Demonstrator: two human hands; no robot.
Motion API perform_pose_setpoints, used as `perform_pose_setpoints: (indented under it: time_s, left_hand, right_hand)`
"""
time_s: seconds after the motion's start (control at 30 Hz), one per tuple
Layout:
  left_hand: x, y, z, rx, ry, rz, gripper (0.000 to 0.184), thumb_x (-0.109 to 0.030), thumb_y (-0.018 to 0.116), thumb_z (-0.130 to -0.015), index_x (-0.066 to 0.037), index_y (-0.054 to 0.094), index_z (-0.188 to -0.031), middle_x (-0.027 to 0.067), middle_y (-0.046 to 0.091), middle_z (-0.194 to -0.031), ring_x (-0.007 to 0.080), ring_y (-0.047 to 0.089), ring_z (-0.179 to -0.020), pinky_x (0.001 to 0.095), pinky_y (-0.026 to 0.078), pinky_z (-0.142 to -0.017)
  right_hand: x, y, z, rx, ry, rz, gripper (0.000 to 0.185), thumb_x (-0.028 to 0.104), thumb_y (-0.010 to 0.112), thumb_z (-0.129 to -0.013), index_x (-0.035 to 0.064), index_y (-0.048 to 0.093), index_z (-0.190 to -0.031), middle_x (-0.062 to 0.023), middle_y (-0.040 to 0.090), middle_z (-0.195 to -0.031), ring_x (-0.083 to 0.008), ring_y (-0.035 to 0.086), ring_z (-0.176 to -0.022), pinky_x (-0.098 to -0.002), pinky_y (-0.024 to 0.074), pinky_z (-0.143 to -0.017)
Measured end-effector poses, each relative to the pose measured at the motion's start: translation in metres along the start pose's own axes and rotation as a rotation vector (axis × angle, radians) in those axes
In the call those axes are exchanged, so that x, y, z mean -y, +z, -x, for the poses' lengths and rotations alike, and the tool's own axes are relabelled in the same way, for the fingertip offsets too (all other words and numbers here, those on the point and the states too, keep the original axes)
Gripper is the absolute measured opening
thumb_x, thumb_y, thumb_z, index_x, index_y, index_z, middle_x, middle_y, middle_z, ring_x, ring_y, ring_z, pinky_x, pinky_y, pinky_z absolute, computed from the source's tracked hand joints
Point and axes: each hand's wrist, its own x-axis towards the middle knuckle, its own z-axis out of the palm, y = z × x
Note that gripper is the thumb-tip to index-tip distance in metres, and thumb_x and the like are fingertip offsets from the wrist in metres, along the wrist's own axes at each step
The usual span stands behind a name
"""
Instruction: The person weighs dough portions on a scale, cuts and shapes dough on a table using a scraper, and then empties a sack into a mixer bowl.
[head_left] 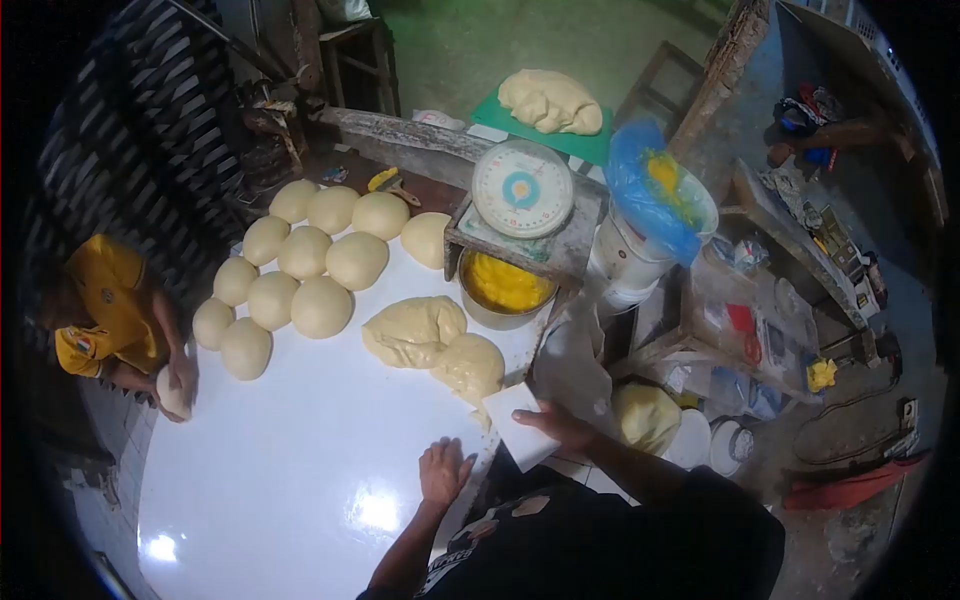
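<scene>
My right hand (560, 425) grips a flat white rectangular dough scraper (520, 432), whose far edge is beside a soft, pale yellow dough mass (468, 368). Another slack dough lump (412, 332) touches that mass on the left. On the white tabletop (290, 470) my left hand (443, 472) lies palm down, fingers spread, holding nothing. Several smooth round dough balls (322, 307) sit in rows farther back. A dial scale (522, 190) stands on a wooden stand, with a large dough piece (552, 102) on the green surface behind its dial.
Under the scale's stand is a metal pot (505, 288) of yellow filling. To its right stands a white bucket (625, 255) with a blue plastic bag (645, 185). A brush (393, 184) lies behind the balls. At the left, a co-worker in yellow (120, 300) handles a dough ball (173, 393).
</scene>
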Motion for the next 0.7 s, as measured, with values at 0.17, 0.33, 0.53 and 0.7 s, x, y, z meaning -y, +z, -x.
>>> perform_pose_setpoints:
  time_s: [0.17, 0.33, 0.53, 0.7]
  left_hand:
    - [-0.025, 0.027, -0.061, 0.098, 0.027, 0.033, 0.051, -0.039, 0.079, -0.079, -0.005, 0.059, -0.111, 0.0159, 0.059, -0.112, 0.0359, 0.056, -0.1, 0.0478, 0.044, -0.084]
    - [-0.02, 0.061, -0.083, 0.075, 0.023, 0.012, 0.037, -0.029, 0.075, -0.083, -0.005, 0.058, -0.106, 0.0144, 0.061, -0.1, 0.0348, 0.06, -0.09, 0.0479, 0.046, -0.078]
    - [-0.02, 0.001, -0.127, 0.046, -0.39, 0.694, 0.015, -0.011, 0.061, -0.096, 0.002, 0.067, -0.101, 0.0217, 0.071, -0.097, 0.0387, 0.07, -0.088, 0.0403, 0.056, -0.078]
    - [0.013, 0.032, -0.178, -0.086, -0.562, 0.816, 0.027, -0.014, 0.063, -0.096, 0.004, 0.065, -0.116, 0.0202, 0.072, -0.103, 0.0364, 0.07, -0.094, 0.0381, 0.055, -0.084]
  right_hand:
    - [0.002, -0.04, -0.006, -0.142, 0.012, -0.008, 0.049, 0.04, 0.071, -0.091, 0.0025, 0.066, -0.123, -0.0068, 0.071, -0.101, -0.0162, 0.067, -0.089, -0.0349, 0.0519, -0.081]
    - [0.016, -0.044, -0.021, -0.142, -0.054, -0.048, 0.047, 0.04, 0.072, -0.092, 0.0027, 0.067, -0.121, -0.0049, 0.071, -0.098, -0.0148, 0.067, -0.086, -0.0345, 0.0533, -0.078]
    - [0.032, -0.046, -0.042, -0.068, -0.09, -0.131, 0.042, 0.034, 0.069, -0.095, 0.0017, 0.064, -0.122, -0.0041, 0.069, -0.099, -0.0142, 0.066, -0.088, -0.0339, 0.052, -0.081]
    - [0.068, -0.058, -0.043, -0.08, -0.106, -0.135, 0.042, 0.035, 0.069, -0.094, 0.0018, 0.064, -0.12, -0.0036, 0.069, -0.097, -0.0129, 0.065, -0.086, -0.0323, 0.052, -0.079]
